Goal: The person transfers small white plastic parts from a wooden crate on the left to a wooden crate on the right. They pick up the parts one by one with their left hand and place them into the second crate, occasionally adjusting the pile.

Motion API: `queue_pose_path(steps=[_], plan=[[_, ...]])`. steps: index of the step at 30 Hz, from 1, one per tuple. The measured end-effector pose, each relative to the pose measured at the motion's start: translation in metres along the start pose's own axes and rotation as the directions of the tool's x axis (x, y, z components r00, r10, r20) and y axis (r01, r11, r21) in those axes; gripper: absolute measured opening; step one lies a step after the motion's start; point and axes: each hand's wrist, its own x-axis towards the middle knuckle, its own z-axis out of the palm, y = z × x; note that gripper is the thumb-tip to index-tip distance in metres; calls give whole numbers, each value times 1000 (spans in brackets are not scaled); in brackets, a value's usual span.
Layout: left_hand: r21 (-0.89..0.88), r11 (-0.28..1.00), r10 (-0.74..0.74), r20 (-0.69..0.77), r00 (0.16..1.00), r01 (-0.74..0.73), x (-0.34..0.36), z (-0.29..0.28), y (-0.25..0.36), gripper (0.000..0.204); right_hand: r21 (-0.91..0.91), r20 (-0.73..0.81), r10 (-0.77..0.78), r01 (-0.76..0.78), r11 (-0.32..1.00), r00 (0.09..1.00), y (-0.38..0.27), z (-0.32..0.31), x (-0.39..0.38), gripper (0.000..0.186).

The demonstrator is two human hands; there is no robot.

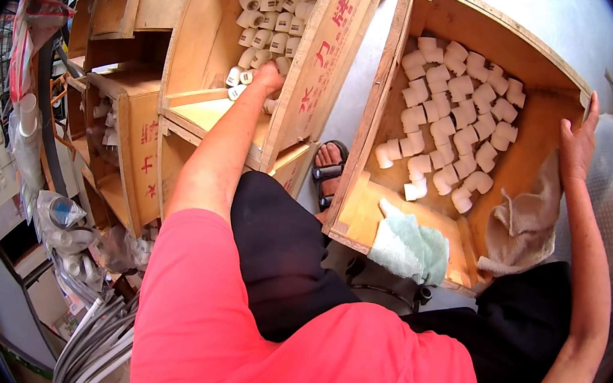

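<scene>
My left hand (268, 80) reaches into the wooden box on the left, among white plastic pipe elbows (264, 19) lying in rows. Its fingers are mostly hidden, so whether it grips an elbow is unclear. On the right, a second wooden box (493, 12) stands tilted toward me between my knees, with many white pipe elbows (463, 117) spread over its bottom. My right hand (578, 147) holds this box's right rim, thumb on the inner side and a finger stretched along the edge.
A pale green cloth (411, 243) hangs over the right box's near edge, a brown cloth (522, 224) over its right corner. More wooden boxes (130, 149) are stacked at left, beside bagged fittings (70, 240) and coiled grey pipe (96, 345). A sandalled foot (330, 170) stands between the boxes.
</scene>
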Motion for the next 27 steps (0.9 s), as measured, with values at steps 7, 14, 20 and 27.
queue_pose_path(steps=[7,14,20,27], plan=[[18,1000,0,-41,999,0,-13,15,36,71,-10,-51,-50,50,999,997,2,3,0,78],[-44,999,-22,-46,999,20,-20,24,43,68,-30,-26,-22,22,999,999,1,0,-1,77],[-113,993,-41,-52,998,35,-25,32,39,66,-67,-25,-34,32,997,999,0,-1,-2,78],[-199,979,-54,-49,997,43,-30,27,40,63,-33,-44,-60,59,998,997,1,0,-1,77]])
